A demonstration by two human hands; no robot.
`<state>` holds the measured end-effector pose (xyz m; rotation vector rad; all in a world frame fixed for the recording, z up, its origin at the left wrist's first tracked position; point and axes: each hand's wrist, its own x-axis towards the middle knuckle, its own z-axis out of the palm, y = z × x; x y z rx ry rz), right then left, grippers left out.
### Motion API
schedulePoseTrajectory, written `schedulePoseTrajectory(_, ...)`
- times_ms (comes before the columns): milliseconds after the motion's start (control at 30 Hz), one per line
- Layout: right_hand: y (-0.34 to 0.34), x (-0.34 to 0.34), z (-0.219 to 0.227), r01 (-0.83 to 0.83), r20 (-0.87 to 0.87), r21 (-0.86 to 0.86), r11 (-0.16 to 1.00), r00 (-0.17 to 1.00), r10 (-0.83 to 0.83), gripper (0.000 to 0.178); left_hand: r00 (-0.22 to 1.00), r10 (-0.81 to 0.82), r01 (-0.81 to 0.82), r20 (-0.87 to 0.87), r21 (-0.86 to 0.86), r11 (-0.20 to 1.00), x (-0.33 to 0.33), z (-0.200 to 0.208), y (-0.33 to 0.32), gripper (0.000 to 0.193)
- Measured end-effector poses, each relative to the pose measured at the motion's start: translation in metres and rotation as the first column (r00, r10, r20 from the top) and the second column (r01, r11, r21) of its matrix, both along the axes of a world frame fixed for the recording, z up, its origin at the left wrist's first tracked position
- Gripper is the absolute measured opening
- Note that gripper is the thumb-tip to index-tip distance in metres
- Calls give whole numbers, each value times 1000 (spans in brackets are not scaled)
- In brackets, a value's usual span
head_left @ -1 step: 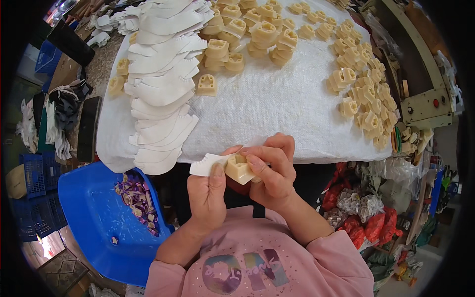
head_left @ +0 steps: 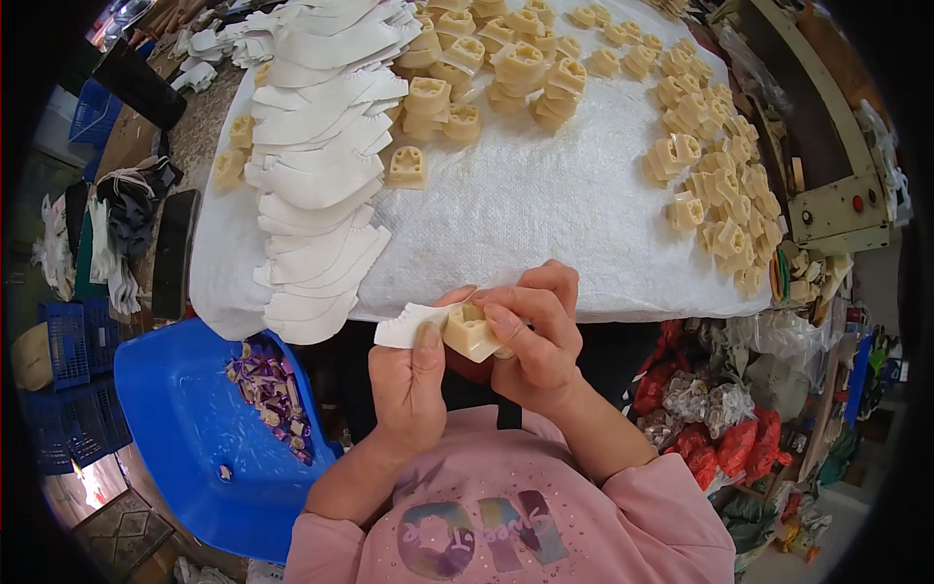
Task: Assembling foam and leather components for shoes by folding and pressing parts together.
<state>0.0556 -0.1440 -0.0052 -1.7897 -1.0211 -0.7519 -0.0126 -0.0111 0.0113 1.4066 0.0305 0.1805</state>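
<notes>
Two hands hold a block and a white piece just below a big table.

The table (head_left: 545, 224) has a white cloth, a row of white pieces (head_left: 316, 185) and many tan blocks (head_left: 710, 185). A blue bin (head_left: 185, 428) sits low on the left. The right hand (head_left: 540, 346) is closed around one tan block (head_left: 470, 331). The left hand (head_left: 409, 384) pinches a white piece (head_left: 409, 323) that touches the block's left side, between both hands.

A small cream plastic block with a hollow top (head_left: 470, 331) held level below the bench edge, a curved white sheet piece (head_left: 407, 326) pressed against its left side.
</notes>
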Motion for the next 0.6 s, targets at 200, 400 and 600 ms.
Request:
schedulePoseTrajectory(200,1,8,0,6,-70,39,999,998,-3,40,999,-37,35,23,95,995,0,-4,5,44)
schedulePoseTrajectory(400,-7,0,29,96,-38,-316,944,993,-113,30,978,208,-207,22,268,941,5,7,10,25)
schedulePoseTrajectory(600,-13,-2,37,-28,-177,-615,788,979,-104,28,971,218,-238,97,462,854,2,-8,3,22)
